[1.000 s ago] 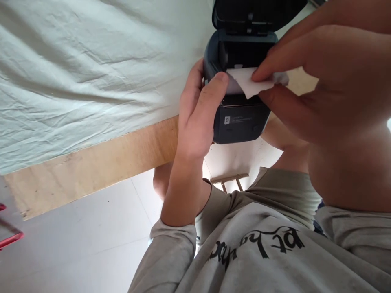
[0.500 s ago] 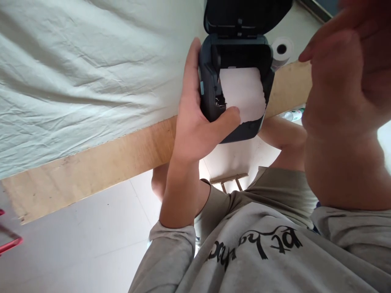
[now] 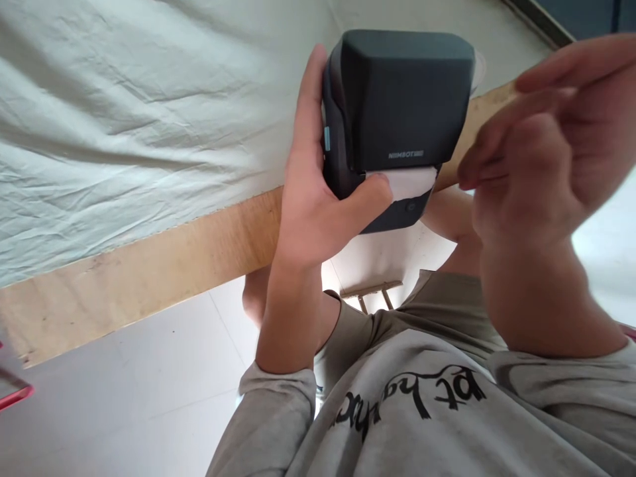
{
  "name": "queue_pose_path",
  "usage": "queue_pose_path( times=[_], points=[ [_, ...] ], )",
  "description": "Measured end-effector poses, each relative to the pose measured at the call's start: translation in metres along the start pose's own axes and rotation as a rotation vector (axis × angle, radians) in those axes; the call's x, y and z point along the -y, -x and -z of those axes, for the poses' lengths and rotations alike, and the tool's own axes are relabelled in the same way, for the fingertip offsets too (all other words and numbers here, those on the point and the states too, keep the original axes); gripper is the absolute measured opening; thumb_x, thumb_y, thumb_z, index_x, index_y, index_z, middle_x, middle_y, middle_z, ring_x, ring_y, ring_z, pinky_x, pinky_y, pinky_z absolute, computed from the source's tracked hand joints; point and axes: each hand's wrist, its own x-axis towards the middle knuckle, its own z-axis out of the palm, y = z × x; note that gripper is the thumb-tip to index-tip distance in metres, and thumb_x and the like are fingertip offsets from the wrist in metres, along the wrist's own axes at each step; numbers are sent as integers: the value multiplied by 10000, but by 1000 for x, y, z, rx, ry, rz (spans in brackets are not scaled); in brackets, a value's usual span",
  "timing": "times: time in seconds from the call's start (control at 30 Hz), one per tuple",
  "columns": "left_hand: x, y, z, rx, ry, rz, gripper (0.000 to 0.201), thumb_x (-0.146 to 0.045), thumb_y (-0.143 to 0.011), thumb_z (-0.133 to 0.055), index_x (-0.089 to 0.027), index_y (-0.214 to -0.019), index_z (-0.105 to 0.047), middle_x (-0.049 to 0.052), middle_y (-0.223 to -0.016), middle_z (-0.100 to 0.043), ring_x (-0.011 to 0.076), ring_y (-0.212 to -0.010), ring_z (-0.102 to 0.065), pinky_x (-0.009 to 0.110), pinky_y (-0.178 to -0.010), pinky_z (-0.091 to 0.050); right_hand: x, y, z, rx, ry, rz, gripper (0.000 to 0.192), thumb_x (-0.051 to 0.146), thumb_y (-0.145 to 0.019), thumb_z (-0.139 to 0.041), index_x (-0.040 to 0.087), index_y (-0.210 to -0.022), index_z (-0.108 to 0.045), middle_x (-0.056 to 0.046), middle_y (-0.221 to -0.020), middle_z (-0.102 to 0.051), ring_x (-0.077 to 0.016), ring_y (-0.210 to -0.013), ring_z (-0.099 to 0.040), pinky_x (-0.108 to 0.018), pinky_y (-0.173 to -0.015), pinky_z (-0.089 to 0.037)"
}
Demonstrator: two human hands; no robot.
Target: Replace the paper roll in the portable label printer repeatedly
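Observation:
A dark label printer [image 3: 403, 99] sits at the wooden table edge with its lid down. A strip of white paper [image 3: 415, 183] sticks out from under the lid at the front. My left hand [image 3: 318, 199] grips the printer's left side, thumb pressed on the paper's left end. My right hand [image 3: 536, 152] hovers just to the right of the printer, fingers loosely curled, holding nothing and not touching it.
A wrinkled pale cloth [image 3: 149, 119] covers the table, leaving a bare plywood strip [image 3: 149, 278] along the near edge. A white paper roll [image 3: 477, 66] peeks out behind the printer. Pale tiled floor [image 3: 124, 411] lies below, with a small wooden stool [image 3: 372, 295].
The printer's lid has gone from open to down over the paper. My right hand let go of the paper, lifted away, then came lower beside the printer. My left thumb slid onto the paper end.

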Motion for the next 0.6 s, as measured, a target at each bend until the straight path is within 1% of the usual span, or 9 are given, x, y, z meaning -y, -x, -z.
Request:
queue_pose_path(
  times=[0.07, 0.13, 0.17, 0.2, 0.23, 0.3, 0.4, 0.47, 0.6],
  points=[
    [-5, 1, -9, -49, -15, 17, 482, -262, -664, -608, -241, -1105, -414, 40, -1171, -449, 187, -1118, -461, 285, -957, -387, -2, 7, -3, -11, -30, 18, 259, 385, -791, -455, 128, -807, -427, 4, -563, -431, 0, -485, -412, -176, -434, -251],
    [-14, 2, -20, -191, -61, 103, 317, -307, -717, -596, -205, -995, -482, 47, -1000, -493, 146, -910, -508, 274, -839, -416, 0, 6, -6, 55, 8, 1, 351, 408, -766, -490, 94, -644, -393, -12, -528, -431, 6, -466, -387, -183, -432, -247],
    [-19, 3, -25, -300, -77, 159, 214, -321, -756, -568, -190, -913, -507, 38, -895, -486, 115, -812, -496, 259, -759, -414, 2, 4, -6, 83, 45, -13, 406, 432, -758, -497, 85, -595, -364, -13, -508, -410, 17, -467, -368, -178, -437, -238],
    [-22, 2, -29, -360, -82, 220, 118, -275, -790, -537, -172, -838, -507, 29, -823, -474, 90, -750, -475, 246, -715, -400, 4, 1, -7, 106, 85, -31, 448, 454, -752, -499, 78, -566, -341, -11, -499, -386, 28, -470, -348, -174, -438, -224],
    [-26, 2, -32, -352, -64, 267, 52, -195, -788, -534, -167, -784, -491, 17, -772, -460, 74, -711, -463, 234, -681, -392, 7, -3, -7, 129, 112, -61, 481, 474, -743, -503, 74, -549, -321, -7, -494, -359, 36, -468, -329, -170, -432, -212],
    [-28, 1, -35, -372, -7, 272, 88, -190, -795, -535, -168, -736, -474, 7, -728, -445, 63, -659, -443, 222, -622, -362, 11, -9, -7, 186, 120, -143, 516, 510, -710, -529, 75, -538, -311, 2, -486, -332, 35, -446, -322, -168, -403, -202],
    [-25, -1, -32, -381, 29, 260, 104, -232, -798, -545, -175, -743, -478, 5, -727, -446, 62, -652, -437, 209, -597, -345, 16, -14, -5, 253, 103, -235, 508, 521, -665, -572, 86, -536, -344, 4, -471, -366, 3, -415, -359, -178, -363, -214],
    [-21, -2, -27, -391, 25, 252, 127, -277, -805, -537, -169, -777, -479, 8, -741, -452, 66, -680, -449, 200, -607, -359, 16, -15, -4, 261, 123, -248, 497, 524, -655, -580, 91, -536, -366, -2, -466, -394, -18, -407, -378, -193, -349, -231],
    [-15, -6, -22, -247, 97, 203, 163, -300, -778, -566, -172, -814, -473, 13, -720, -455, 91, -655, -498, 217, -564, -396, 11, -13, -4, 278, 122, -225, 490, 546, -689, -529, 101, -565, -366, -2, -461, -391, -38, -409, -408, -203, -352, -269]
  ],
)
